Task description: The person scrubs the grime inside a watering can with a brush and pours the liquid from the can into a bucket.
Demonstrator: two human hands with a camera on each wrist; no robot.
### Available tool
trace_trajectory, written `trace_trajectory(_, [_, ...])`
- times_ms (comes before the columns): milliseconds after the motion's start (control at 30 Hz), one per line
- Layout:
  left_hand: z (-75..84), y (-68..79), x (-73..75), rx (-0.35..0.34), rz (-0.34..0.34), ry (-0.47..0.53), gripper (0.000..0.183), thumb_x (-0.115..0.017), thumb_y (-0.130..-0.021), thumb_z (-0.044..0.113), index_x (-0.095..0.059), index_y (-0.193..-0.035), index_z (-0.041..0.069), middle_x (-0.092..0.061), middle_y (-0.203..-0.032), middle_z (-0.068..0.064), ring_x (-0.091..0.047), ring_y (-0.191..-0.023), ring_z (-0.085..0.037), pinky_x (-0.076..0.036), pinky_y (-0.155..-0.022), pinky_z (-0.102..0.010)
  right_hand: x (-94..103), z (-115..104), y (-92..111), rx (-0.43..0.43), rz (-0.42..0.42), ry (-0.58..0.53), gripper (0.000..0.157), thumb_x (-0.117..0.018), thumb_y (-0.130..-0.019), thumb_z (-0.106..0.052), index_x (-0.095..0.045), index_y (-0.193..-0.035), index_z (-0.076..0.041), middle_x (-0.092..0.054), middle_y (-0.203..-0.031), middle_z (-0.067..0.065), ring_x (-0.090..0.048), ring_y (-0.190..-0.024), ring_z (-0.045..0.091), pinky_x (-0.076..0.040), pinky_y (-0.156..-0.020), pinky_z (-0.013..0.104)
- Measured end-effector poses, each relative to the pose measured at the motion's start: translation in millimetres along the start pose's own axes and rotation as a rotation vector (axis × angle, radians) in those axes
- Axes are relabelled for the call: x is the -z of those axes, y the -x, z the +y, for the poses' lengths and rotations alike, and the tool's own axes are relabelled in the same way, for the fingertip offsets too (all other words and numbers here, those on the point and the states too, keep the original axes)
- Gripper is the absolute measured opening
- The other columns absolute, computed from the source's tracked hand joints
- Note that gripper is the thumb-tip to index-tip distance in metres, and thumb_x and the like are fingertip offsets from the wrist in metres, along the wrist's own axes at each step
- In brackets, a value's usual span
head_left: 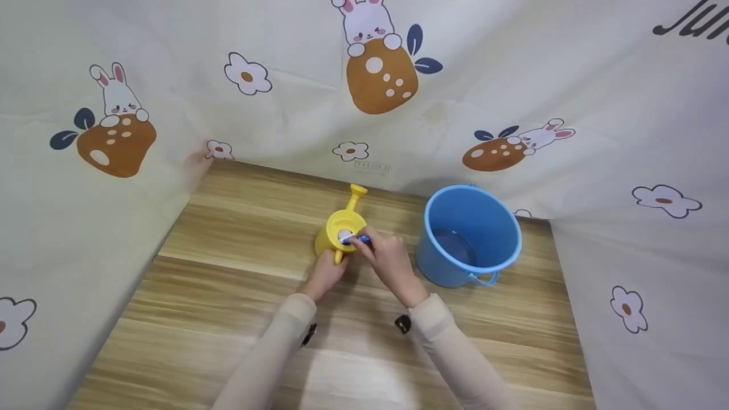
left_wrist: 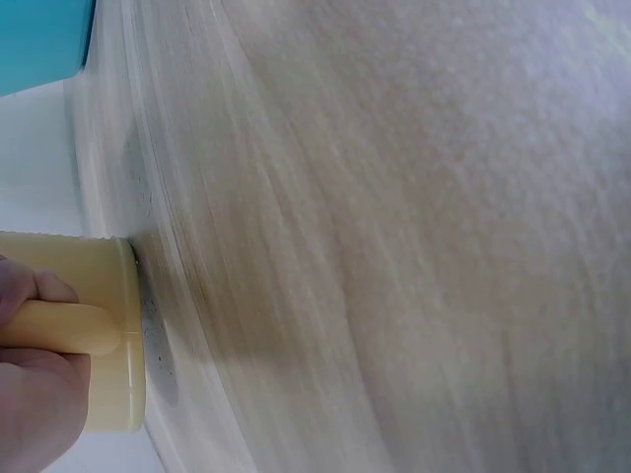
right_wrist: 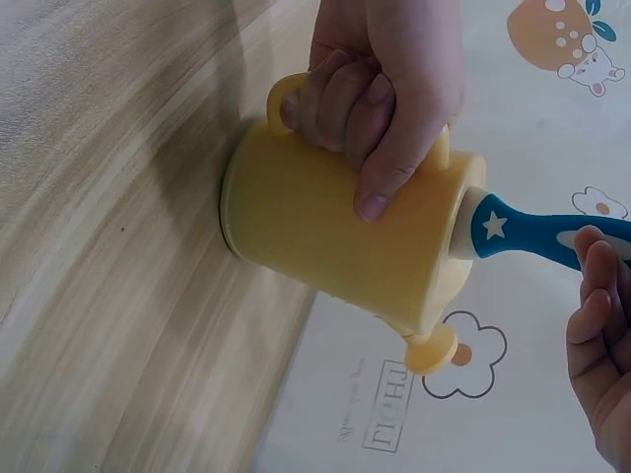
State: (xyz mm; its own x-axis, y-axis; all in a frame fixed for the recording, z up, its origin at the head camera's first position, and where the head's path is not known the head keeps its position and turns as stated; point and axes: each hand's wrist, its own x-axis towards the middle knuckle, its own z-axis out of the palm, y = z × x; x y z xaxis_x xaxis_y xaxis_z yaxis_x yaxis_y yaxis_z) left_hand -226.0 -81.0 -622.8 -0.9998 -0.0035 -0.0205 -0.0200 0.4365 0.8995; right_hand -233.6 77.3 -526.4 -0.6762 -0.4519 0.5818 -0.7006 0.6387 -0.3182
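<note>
A yellow watering can [head_left: 323, 239] stands upright, its spout pointing toward the back wall. My left hand [head_left: 329, 272] grips the can's handle; the right wrist view shows those fingers [right_wrist: 340, 103] curled through it, the thumb against the side. In my right hand [head_left: 390, 259] is a tool with a blue handle [right_wrist: 532, 236] marked with a white star, pinched between thumb and fingers. The tool's pale end reaches into the can's open top. Its lower part is hidden inside, so its exact kind is unclear. Whether the can's base touches the floor, I cannot tell.
A blue bucket [head_left: 446, 270] stands to the right of my right hand, with its handle hanging at the front. Wood-patterned flooring [head_left: 228, 285] lies beneath. Pale cloth walls [head_left: 285, 125] printed with rabbits and flowers enclose the back and sides.
</note>
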Motion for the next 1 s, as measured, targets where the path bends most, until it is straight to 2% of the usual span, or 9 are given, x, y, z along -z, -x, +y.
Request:
trace_trajectory(367, [-0.9, 0.0, 0.1, -0.018, 0.022, -0.007, 0.019, -0.061, -0.095, 0.012, -0.062, -0.080, 0.000, -0.042, -0.064, 0.004, -0.044, -0.060, -0.014, -0.042, -0.061, -0.031, -1.2, -1.4, 1.6, -0.005, 0.003, -0.017, 0.023, -0.065, -0.094, -0.035, -0.064, -0.095, -0.012, -0.070, -0.073, 0.000, -0.056, -0.056, 0.009, -0.050, -0.054, 0.026])
trace_trajectory(533, [-1.2, 0.6, 0.7, -0.033, 0.027, -0.038, 0.023, -0.062, -0.095, 0.014, -0.059, -0.075, 0.004, -0.042, -0.064, 0.004, -0.044, -0.060, -0.014, -0.041, -0.060, -0.031, -0.7, -1.0, 0.2, -0.007, 0.003, -0.010, 0.023, -0.066, -0.093, -0.034, -0.064, -0.093, -0.012, -0.068, -0.071, 0.001, -0.058, -0.057, 0.012, -0.051, -0.054, 0.028])
trace_trajectory(767, [-0.1, -0.1, 1.9, 0.042, -0.015, -0.058, 0.029, -0.059, -0.097, 0.019, -0.049, -0.070, 0.014, -0.042, -0.060, 0.005, -0.044, -0.055, -0.012, -0.040, -0.056, -0.028, 3.7, -1.0, -10.1, -0.041, -0.029, -0.015, 0.024, -0.067, -0.093, -0.033, -0.063, -0.094, -0.010, -0.062, -0.066, 0.002, -0.050, -0.053, 0.012, -0.047, -0.051, 0.027])
trace_trajectory(1000, [-0.4, -0.2, 0.7, 0.021, -0.004, -0.094, 0.026, -0.059, -0.095, 0.016, -0.051, -0.072, 0.010, -0.042, -0.062, 0.004, -0.045, -0.058, -0.013, -0.042, -0.058, -0.030, 8.9, -4.1, -19.8, -0.038, -0.052, 0.050, 0.030, -0.063, -0.096, -0.038, -0.063, -0.092, -0.009, -0.058, -0.061, 0.003, -0.044, -0.052, 0.012, -0.042, -0.048, 0.027])
